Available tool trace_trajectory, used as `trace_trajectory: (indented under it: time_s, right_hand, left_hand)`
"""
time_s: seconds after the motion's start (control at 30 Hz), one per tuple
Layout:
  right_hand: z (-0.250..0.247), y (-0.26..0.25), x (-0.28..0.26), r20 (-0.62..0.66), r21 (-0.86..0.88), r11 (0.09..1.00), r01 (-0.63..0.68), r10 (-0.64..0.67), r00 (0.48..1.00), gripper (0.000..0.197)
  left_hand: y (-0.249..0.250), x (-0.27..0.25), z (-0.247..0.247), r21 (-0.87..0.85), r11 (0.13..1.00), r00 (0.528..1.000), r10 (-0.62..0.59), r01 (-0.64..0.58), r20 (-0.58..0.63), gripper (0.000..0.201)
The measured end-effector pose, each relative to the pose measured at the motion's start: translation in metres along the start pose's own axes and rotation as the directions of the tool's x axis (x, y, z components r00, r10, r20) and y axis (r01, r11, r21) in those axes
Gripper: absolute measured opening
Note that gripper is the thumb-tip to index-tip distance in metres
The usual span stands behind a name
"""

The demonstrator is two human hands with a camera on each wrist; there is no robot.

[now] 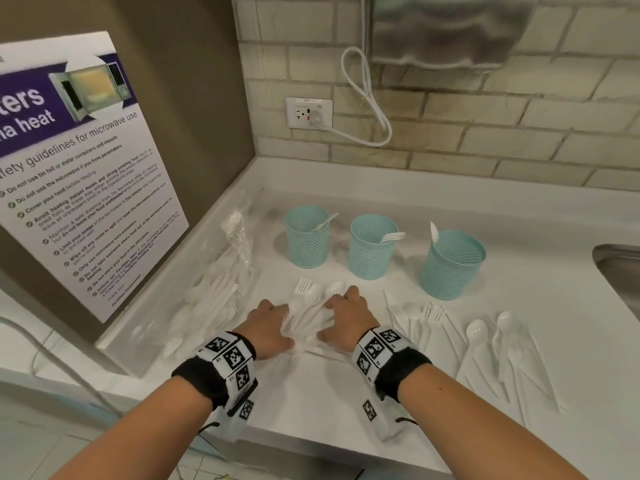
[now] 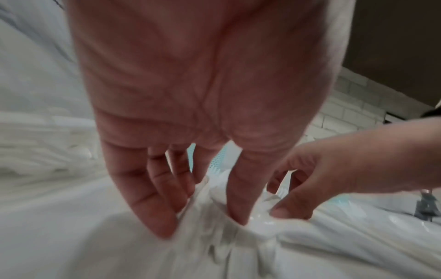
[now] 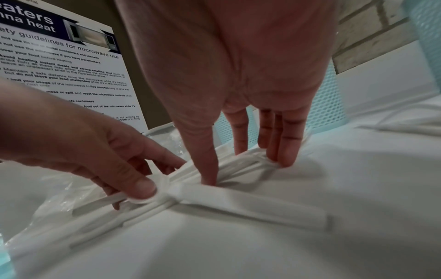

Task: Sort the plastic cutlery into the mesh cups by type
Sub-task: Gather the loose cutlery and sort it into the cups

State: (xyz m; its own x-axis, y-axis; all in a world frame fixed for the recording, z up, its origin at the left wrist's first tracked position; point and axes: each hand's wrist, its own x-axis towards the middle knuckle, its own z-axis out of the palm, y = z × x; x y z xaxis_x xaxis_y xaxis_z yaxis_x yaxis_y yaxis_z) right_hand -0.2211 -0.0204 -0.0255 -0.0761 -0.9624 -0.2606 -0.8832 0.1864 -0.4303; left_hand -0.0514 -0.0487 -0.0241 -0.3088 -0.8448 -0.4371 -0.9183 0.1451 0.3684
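Three teal mesh cups stand in a row on the white counter: the left cup, the middle cup with a fork sticking out, and the right cup. Each shows one white piece. In front of them lies a loose bundle of white plastic cutlery with forks and spoons mixed. My left hand pinches the bundle's handles between thumb and fingers. My right hand presses straight fingertips onto it from the other side. The left wrist view shows my left hand down in the white pieces.
A clear plastic bag with more white cutlery lies at the left along the counter lip. Laid-out forks and knives and spoons sit to the right. A steel sink is at far right. A microwave poster leans at left.
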Motion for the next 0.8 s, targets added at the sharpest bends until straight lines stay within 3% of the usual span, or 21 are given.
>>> trace_trajectory:
  time_s: [0.1, 0.2, 0.33, 0.4, 0.47, 0.53, 0.57, 0.63, 0.7, 0.77, 0.8]
  right_hand:
    - [-0.004, 0.0, -0.003, -0.006, 0.038, 0.998, 0.039, -0.039, 0.999, 0.052]
    - [-0.009, 0.002, -0.011, -0.032, 0.032, 0.992, 0.123, -0.122, 0.992, 0.034]
    - [-0.006, 0.005, -0.023, 0.137, 0.024, 0.987, 0.16, -0.162, 0.977, 0.023]
    - [-0.005, 0.006, -0.025, 0.137, 0.055, 0.984, 0.168, -0.174, 0.975, 0.017]
    - [-0.007, 0.004, -0.025, 0.091, 0.103, 0.98, 0.171, -0.181, 0.979, 0.013]
    - [-0.01, 0.0, -0.024, 0.022, 0.23, 0.963, 0.142, -0.151, 0.988, 0.004]
    - [-0.011, -0.003, -0.023, -0.019, 0.316, 0.94, 0.129, -0.13, 0.991, 0.009]
    - [-0.012, -0.008, -0.021, -0.084, 0.461, 0.881, 0.111, -0.081, 0.993, 0.018]
    - [-0.013, -0.013, -0.021, -0.109, 0.539, 0.835, 0.112, -0.063, 0.992, 0.014]
    - [-0.013, -0.015, -0.022, -0.091, 0.592, 0.798, 0.113, -0.073, 0.993, 0.002]
    - [-0.014, -0.013, -0.022, -0.08, 0.595, 0.796, 0.109, -0.076, 0.994, 0.006]
  left_hand:
    - [-0.001, -0.002, 0.0, -0.074, 0.996, 0.991, 0.03, -0.04, -0.13, 0.075]
    - [-0.001, -0.005, 0.0, -0.047, 0.999, 0.982, 0.01, -0.019, -0.186, 0.056]
    - [-0.004, -0.005, -0.001, -0.068, 0.998, 0.979, -0.006, -0.008, -0.203, 0.03]
    - [-0.001, -0.005, -0.004, -0.075, 0.996, 0.971, 0.022, -0.041, -0.236, 0.018]
    - [0.005, -0.006, -0.013, -0.095, 0.991, 0.941, 0.057, -0.094, -0.333, 0.011]
    - [0.014, -0.006, -0.023, -0.167, 0.977, 0.889, 0.044, -0.134, -0.455, 0.019]
    - [0.02, -0.006, -0.027, -0.243, 0.959, 0.876, 0.008, -0.143, -0.483, 0.027]
    - [0.032, -0.008, -0.029, -0.404, 0.907, 0.905, -0.069, -0.118, -0.421, 0.037]
    - [0.043, -0.01, -0.025, -0.489, 0.867, 0.948, -0.066, -0.1, -0.31, 0.036]
    - [0.048, -0.009, -0.021, -0.532, 0.838, 0.953, -0.049, -0.123, -0.298, 0.03]
    - [0.048, -0.006, -0.02, -0.545, 0.829, 0.949, -0.064, -0.122, -0.31, 0.027]
